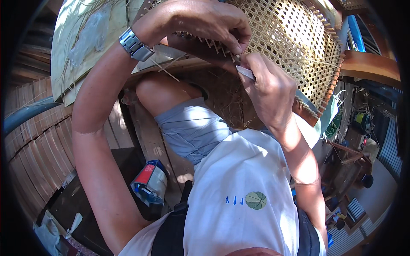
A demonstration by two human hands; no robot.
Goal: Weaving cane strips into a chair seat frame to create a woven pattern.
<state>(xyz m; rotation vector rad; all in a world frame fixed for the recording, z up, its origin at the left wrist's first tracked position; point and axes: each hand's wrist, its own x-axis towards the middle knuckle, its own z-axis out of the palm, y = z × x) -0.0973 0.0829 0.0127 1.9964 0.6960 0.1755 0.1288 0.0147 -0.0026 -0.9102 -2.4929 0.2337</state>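
Note:
My left hand (pixel 213 25), with a steel watch on the wrist, bends over the edge of a woven cane panel (pixel 290 38); its fingertips are pinched at the pegged edge, and what they grip is too small to make out. Just below it, my right hand (pixel 269 89) is closed around a pale, flat tool (pixel 246 73), its knuckles close to the panel. Short wooden pegs (pixel 333 85) line the brown frame (pixel 311 117) round the weave. Loose cane strands (pixel 168 70) stick out under my left hand.
A pale board (pixel 64 51) with a crumpled plastic bag (pixel 89 34) lies at upper left. My knee is beneath the panel. A red-and-white package (pixel 149 181) stands low left. A curved wooden piece (pixel 369 68), blue pipe (pixel 25 115) and cluttered furniture (pixel 341 166) flank me.

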